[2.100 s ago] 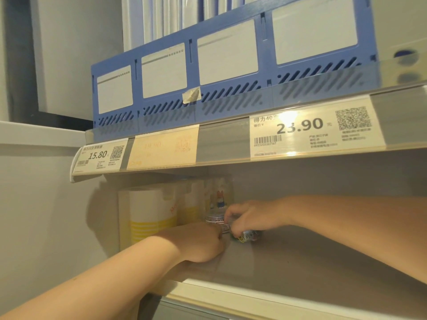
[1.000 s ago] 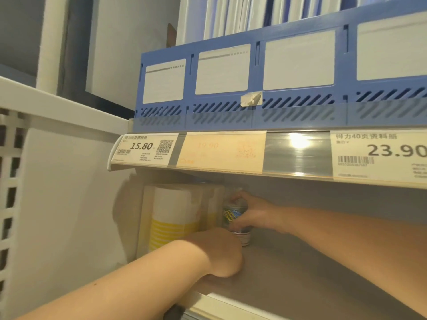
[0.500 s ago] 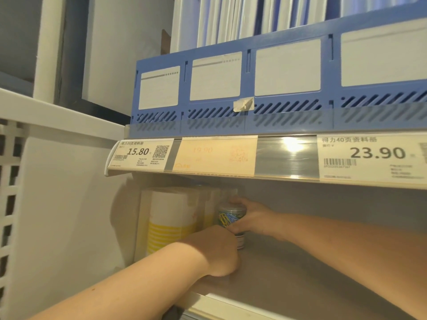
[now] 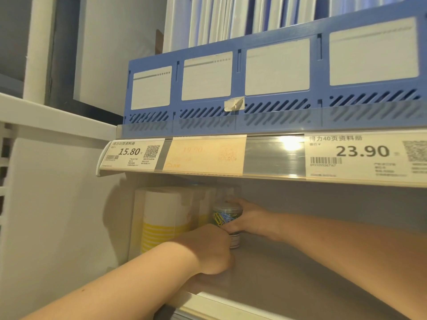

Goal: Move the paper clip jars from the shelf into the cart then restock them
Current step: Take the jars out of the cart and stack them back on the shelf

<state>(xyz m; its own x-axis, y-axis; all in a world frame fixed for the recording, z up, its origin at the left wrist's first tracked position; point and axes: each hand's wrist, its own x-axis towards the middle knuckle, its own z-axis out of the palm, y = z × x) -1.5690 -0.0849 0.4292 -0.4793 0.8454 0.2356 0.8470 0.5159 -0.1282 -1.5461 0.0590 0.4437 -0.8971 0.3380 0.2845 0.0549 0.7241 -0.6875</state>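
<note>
Where: the upper jar [image 4: 225,215] is clear and lidded, with bright paper clips showing through. It stands deep on the shelf [image 4: 288,280], apparently on top of a lower jar [image 4: 234,241], just beside the white-and-yellow packs [image 4: 164,218].
Right hand: the right hand [image 4: 251,221] reaches in from the right, its fingers and thumb curled round the upper jar's wall.
Left hand: the left hand [image 4: 208,248] lies in front of the lower jar, its back toward me and its fingers curled under. I cannot tell whether they pinch anything.
Handling: probably light, stiff and smooth-walled — likely slippery, with loose clips shifting inside.
Hold: best taken round the wall below the lid, not by the lid itself, which may pop off.
Risk: the stack looks tippy — the lower jar wants steadying.
</note>
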